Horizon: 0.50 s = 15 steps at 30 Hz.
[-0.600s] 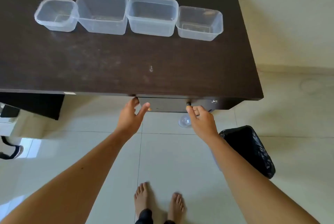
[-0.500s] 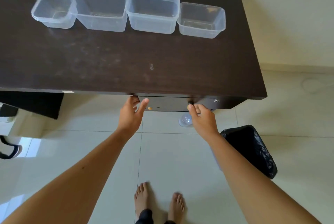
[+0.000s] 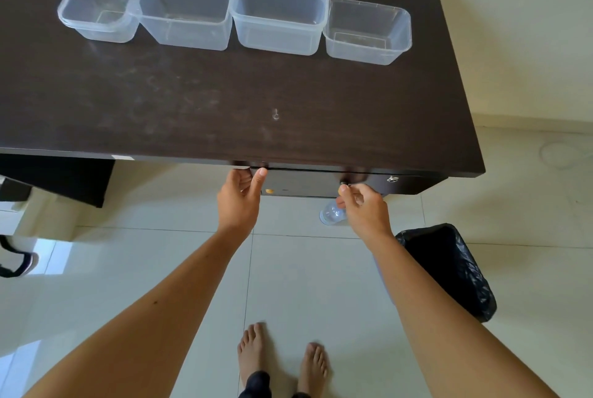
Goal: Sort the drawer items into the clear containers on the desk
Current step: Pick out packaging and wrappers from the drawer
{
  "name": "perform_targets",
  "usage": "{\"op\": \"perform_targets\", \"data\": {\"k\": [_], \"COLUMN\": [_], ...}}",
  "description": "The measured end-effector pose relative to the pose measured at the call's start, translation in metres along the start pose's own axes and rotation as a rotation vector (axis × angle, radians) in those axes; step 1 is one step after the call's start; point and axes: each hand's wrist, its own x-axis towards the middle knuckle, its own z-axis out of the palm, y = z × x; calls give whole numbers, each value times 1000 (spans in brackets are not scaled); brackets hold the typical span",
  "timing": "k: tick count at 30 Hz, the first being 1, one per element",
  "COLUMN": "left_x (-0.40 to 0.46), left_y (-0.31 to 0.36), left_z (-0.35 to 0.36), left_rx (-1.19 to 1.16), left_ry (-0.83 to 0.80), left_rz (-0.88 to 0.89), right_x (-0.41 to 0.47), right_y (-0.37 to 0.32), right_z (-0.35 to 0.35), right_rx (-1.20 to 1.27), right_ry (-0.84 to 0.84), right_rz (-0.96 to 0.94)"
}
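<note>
Several clear empty containers stand in a row at the back of the dark desk [image 3: 192,102]: a small square one [image 3: 99,11], a tall one [image 3: 186,9], another tall one [image 3: 279,14] and a low one [image 3: 367,32]. The dark drawer front [image 3: 305,184] sits just under the desk's near edge, barely out. My left hand [image 3: 239,202] grips the drawer's left top corner, thumb on the front. My right hand [image 3: 365,210] pinches the small knob [image 3: 342,185] on the drawer front. The drawer's contents are hidden.
A bin lined with a black bag [image 3: 449,269] stands on the tiled floor at my right. A clear bottle [image 3: 330,213] lies on the floor under the drawer. My bare feet [image 3: 282,362] are below. A dark desk panel [image 3: 57,179] hangs at the left.
My left hand has closed onto the drawer's left corner, and my right fingers have pinched the knob. The camera has tilted slightly.
</note>
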Motion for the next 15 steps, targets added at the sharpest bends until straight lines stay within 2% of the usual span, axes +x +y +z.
{"op": "perform_targets", "data": {"k": [15], "left_x": [-61], "left_y": [-28], "left_z": [-8], "left_rx": [-23], "left_ry": [25], "left_rz": [-12], "right_x": [-58], "right_y": [32], "right_z": [-5], "right_rx": [37], "right_ry": [-53], "right_rz": [35]}}
